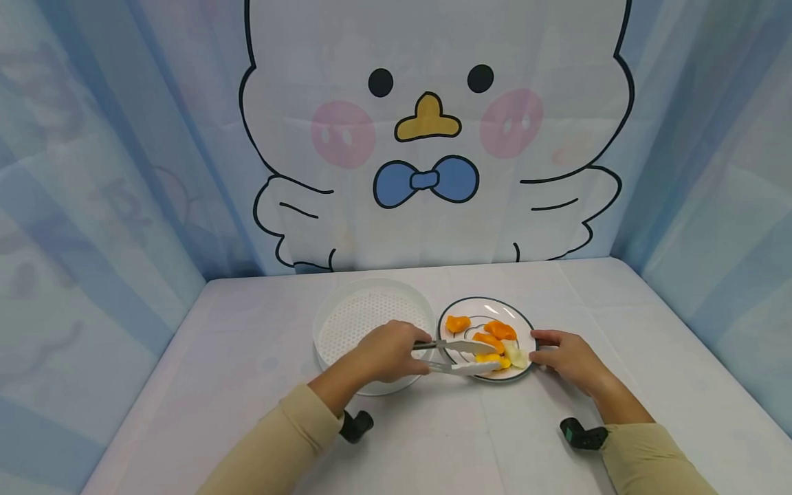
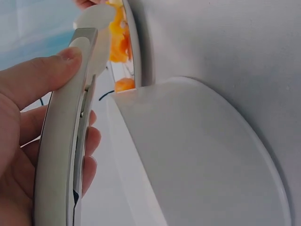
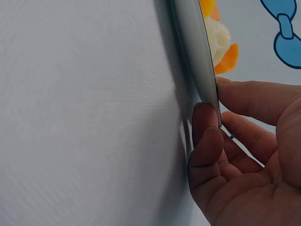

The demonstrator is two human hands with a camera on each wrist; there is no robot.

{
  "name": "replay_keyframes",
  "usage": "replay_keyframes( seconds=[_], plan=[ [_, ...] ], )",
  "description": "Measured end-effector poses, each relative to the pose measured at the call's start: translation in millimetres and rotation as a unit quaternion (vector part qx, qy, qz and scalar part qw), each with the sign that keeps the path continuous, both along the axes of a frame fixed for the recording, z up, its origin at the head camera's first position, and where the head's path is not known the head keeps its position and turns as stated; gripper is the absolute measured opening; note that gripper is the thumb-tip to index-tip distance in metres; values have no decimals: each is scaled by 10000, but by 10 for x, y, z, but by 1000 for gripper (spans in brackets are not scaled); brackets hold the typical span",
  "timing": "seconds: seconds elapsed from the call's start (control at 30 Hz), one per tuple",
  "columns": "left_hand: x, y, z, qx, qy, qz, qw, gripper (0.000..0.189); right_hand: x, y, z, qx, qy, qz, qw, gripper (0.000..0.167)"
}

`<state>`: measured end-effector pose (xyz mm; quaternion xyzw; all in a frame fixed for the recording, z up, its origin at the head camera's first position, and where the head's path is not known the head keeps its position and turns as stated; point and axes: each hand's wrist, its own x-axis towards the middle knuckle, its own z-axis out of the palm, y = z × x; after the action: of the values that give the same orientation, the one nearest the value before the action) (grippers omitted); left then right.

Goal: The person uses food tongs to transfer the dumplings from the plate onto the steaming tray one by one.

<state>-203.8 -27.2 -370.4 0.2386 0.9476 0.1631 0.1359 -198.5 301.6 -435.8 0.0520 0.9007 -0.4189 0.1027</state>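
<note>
My left hand (image 1: 391, 349) grips a pair of tongs (image 2: 61, 141), thumb on one arm and fingers round the other. The pale tong heads stand apart over the near side of a white plate (image 1: 470, 307) with a dark rim. On that plate lie several orange and yellow pieces (image 1: 500, 330) and a pale, whitish piece (image 1: 515, 355). One orange piece (image 1: 458, 324) sits apart at the plate's far left. With thumb above and fingers below, my right hand (image 1: 568, 359) pinches the plate's right rim. In the right wrist view, fingertips show under the rim.
Left of the plate stands a round white basket (image 1: 365, 306) with a perforated floor, partly hidden by my left forearm. Both are on a pale cloth-covered table (image 1: 260, 357). Printed curtains (image 1: 427, 234) rise behind and at both sides.
</note>
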Motion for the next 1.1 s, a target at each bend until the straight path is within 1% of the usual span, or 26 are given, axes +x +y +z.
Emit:
replay_keyframes(
  seconds=[0.13,0.27,0.47,0.57,0.67,0.87,0.93,1.0,1.1],
  plan=[
    [3,-57,29,149,-4,-30,9999,49,-5,-2,14,-9,9,20,10000,63],
    [-7,-142,60,392,8,-103,9992,48,-10,-10,22,-10,-10,2,10000,63],
    [-3,-299,145,712,-39,-21,9975,48,-8,-21,34,11,-13,-26,10000,62],
    [-1,-399,197,801,19,90,9967,50,-7,-26,37,4,-13,-54,10000,61],
    [-21,-523,237,881,64,234,9958,51,-3,-33,36,5,-15,-77,10000,61],
    [-79,-821,298,857,199,644,9940,54,3,-38,26,44,-58,-111,9999,62],
    [-101,-925,312,797,294,804,9931,56,2,-37,25,53,-56,-133,9999,62],
    [-120,-1027,317,753,382,897,9924,56,0,-32,20,67,-54,-139,9999,63],
    [-145,-1167,305,670,467,1080,9908,57,0,-31,19,79,-96,-182,9998,63]
  ],
)
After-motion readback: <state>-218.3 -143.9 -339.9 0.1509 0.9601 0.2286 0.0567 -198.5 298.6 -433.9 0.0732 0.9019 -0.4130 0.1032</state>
